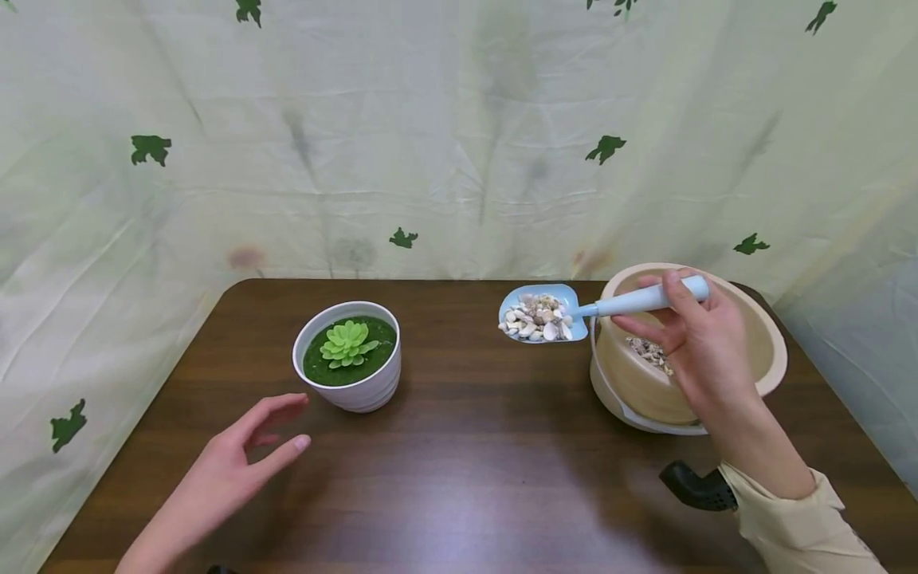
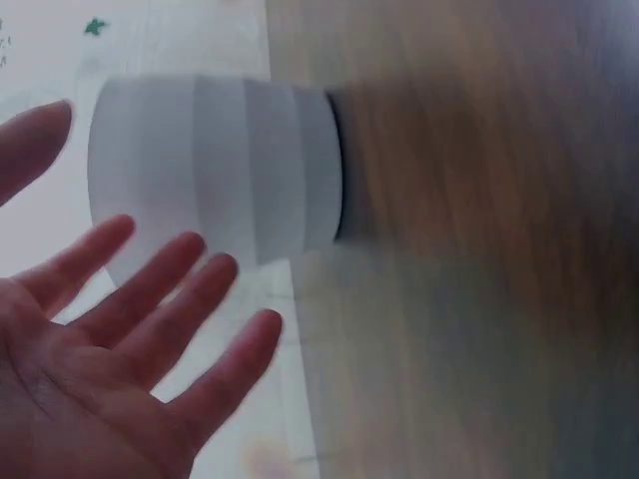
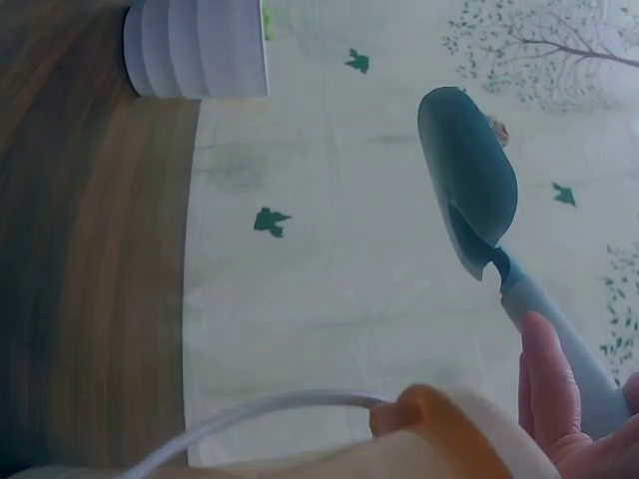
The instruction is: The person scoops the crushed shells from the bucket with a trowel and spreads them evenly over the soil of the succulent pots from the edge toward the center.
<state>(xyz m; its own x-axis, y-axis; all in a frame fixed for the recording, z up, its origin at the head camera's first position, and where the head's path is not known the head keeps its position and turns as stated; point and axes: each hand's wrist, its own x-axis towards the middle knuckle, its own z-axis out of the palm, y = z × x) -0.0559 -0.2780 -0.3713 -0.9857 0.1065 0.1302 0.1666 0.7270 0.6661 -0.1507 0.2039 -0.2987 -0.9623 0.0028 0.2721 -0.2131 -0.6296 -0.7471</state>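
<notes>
My right hand (image 1: pixel 706 343) holds a light blue scoop (image 1: pixel 645 300) by its handle, level above the table and in front of the beige bucket (image 1: pixel 770 351). Small shells and pebbles (image 1: pixel 538 316) heap in the scoop's blade. In the right wrist view the underside of the scoop (image 3: pixel 469 165) shows. More shells lie inside the bucket. My left hand (image 1: pixel 240 458) hovers just short of the white ribbed pot (image 1: pixel 373 383), fingers spread and holding nothing. A green succulent (image 1: pixel 347 344) sits in the pot on a dark green surface. The left wrist view has the pot (image 2: pixel 220 170) beyond my fingertips.
Both the pot and the bucket stand on a dark brown wooden table (image 1: pixel 459 470), with the bucket at the right edge. Its thin white handle (image 3: pixel 280 399) curves along the side. A pale curtain with green leaf prints (image 1: pixel 430 143) hangs behind.
</notes>
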